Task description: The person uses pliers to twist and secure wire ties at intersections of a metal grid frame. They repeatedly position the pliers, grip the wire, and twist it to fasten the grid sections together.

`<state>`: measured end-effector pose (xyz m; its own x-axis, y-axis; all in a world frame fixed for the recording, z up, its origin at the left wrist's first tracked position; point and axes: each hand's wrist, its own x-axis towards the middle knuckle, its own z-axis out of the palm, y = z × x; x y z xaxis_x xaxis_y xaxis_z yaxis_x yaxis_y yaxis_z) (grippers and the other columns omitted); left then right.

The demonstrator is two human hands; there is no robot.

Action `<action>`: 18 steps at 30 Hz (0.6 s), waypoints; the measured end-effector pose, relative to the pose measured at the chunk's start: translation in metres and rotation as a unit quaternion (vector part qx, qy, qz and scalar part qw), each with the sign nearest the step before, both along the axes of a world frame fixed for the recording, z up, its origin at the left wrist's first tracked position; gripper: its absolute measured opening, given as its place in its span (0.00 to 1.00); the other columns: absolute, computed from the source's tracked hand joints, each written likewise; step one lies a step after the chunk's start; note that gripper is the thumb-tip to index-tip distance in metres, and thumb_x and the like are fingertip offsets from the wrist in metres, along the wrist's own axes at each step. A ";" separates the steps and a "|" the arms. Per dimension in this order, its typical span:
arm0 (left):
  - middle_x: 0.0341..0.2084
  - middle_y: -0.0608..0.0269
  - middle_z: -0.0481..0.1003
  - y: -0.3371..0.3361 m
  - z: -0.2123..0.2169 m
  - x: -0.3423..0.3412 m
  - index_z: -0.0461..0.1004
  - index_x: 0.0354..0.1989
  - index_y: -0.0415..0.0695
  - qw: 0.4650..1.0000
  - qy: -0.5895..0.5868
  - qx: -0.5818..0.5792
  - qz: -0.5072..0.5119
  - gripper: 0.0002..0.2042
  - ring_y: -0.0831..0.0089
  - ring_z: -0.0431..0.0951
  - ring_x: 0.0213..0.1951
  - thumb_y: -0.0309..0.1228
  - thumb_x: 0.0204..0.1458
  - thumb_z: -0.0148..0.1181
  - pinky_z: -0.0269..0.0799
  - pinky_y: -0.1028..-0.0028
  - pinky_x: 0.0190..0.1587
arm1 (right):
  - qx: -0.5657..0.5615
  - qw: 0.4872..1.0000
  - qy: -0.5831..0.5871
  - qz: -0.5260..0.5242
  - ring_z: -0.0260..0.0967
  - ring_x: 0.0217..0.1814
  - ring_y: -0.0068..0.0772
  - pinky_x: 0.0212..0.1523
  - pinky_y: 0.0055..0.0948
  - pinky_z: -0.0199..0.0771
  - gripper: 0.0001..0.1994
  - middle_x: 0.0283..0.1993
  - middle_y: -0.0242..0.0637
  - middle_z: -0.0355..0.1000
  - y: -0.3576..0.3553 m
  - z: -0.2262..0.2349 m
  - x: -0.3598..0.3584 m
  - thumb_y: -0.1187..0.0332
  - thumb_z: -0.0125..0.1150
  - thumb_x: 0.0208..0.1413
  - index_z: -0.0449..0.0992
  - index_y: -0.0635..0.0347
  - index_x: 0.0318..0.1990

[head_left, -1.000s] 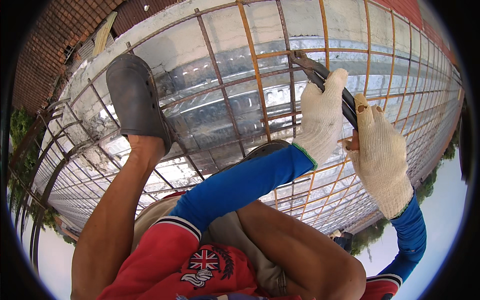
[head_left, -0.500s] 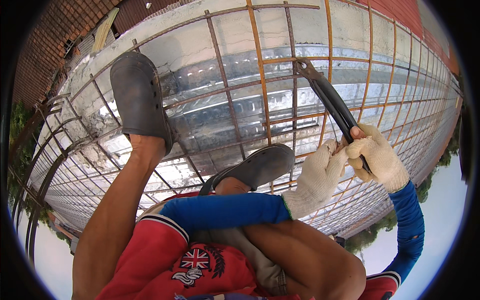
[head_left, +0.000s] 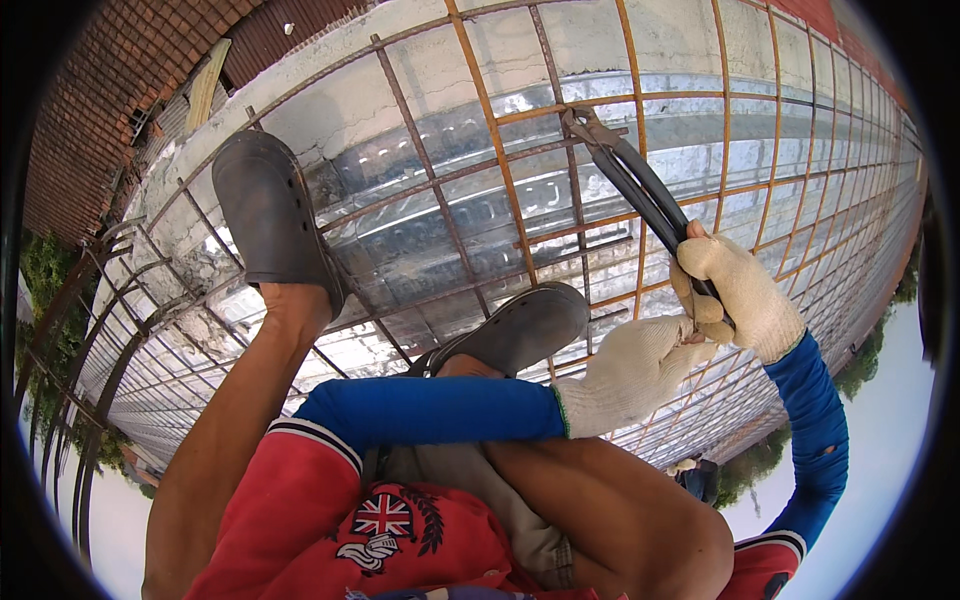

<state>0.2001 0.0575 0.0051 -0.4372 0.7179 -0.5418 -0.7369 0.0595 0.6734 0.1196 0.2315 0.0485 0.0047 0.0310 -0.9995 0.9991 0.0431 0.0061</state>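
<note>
My right hand [head_left: 750, 295], in a cream knitted glove, is wrapped around the dark handles of a pair of pincers [head_left: 645, 195]. The metal jaws of the tool are at a crossing of rusty bars in the steel mesh [head_left: 485, 95]. Just below the right hand is my left hand [head_left: 630, 370], gloved the same way. Its fingertips are pinched together close to the handle ends, and whatever they may hold is too small or hidden to make out.
Corrugated shiny metal sheets [head_left: 400, 235] lie under the mesh, beside a pale concrete strip [head_left: 310, 110]. My feet in dark clogs [head_left: 262, 210] rest on the mesh. Bent bars [head_left: 80, 385] stick up at the left, and a tiled roof [head_left: 110, 90] lies beyond.
My left hand has moved down, its fingertips now below the right hand's grip. The pincer handles look slightly farther apart. The whole view has shifted a little.
</note>
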 end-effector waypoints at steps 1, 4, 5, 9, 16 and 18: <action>0.28 0.45 0.81 -0.001 -0.002 -0.002 0.83 0.42 0.37 0.999 -0.001 -0.006 -0.031 0.19 0.54 0.82 0.31 0.45 0.68 0.62 0.74 0.59 0.38 | 0.013 1.000 -0.009 -0.007 0.55 0.11 0.16 0.10 0.25 0.50 0.17 0.17 0.24 0.63 -0.001 -0.003 0.002 0.56 0.60 0.67 0.71 0.57 0.30; 0.25 0.46 0.80 0.002 -0.005 -0.007 0.84 0.39 0.37 0.996 -0.016 -0.012 -0.087 0.20 0.55 0.82 0.29 0.46 0.67 0.63 0.74 0.59 0.36 | -0.026 0.998 -0.023 0.056 0.61 0.14 0.15 0.13 0.24 0.57 0.14 0.18 0.20 0.63 0.011 -0.016 0.004 0.64 0.72 0.60 0.71 0.57 0.33; 0.24 0.47 0.80 0.002 -0.003 -0.006 0.84 0.38 0.37 0.995 -0.035 -0.005 -0.094 0.21 0.55 0.82 0.28 0.47 0.67 0.63 0.74 0.59 0.36 | -0.002 0.994 0.006 0.107 0.63 0.14 0.15 0.13 0.25 0.58 0.14 0.17 0.21 0.64 0.012 -0.021 0.009 0.64 0.74 0.59 0.71 0.57 0.35; 0.23 0.45 0.80 0.010 -0.004 -0.008 0.84 0.38 0.37 0.995 -0.035 -0.008 -0.098 0.20 0.51 0.83 0.29 0.46 0.67 0.62 0.74 0.55 0.36 | 0.114 0.890 0.182 0.402 0.77 0.24 0.32 0.22 0.30 0.72 0.18 0.24 0.35 0.76 0.018 -0.034 0.032 0.70 0.74 0.55 0.71 0.62 0.49; 0.34 0.40 0.82 0.029 -0.015 0.019 0.82 0.40 0.39 0.998 0.007 -0.016 -0.063 0.23 0.38 0.82 0.39 0.51 0.66 0.58 0.75 0.47 0.42 | 0.387 0.571 0.360 0.628 0.82 0.31 0.51 0.28 0.43 0.81 0.20 0.29 0.45 0.77 -0.019 -0.016 0.032 0.71 0.70 0.61 0.72 0.63 0.57; 0.34 0.40 0.81 0.027 -0.012 0.012 0.82 0.40 0.39 0.995 -0.002 -0.030 -0.096 0.24 0.38 0.81 0.39 0.53 0.67 0.57 0.75 0.48 0.43 | 0.383 0.553 0.349 0.653 0.80 0.26 0.47 0.23 0.40 0.80 0.16 0.27 0.42 0.76 -0.015 -0.013 0.031 0.70 0.67 0.63 0.72 0.63 0.55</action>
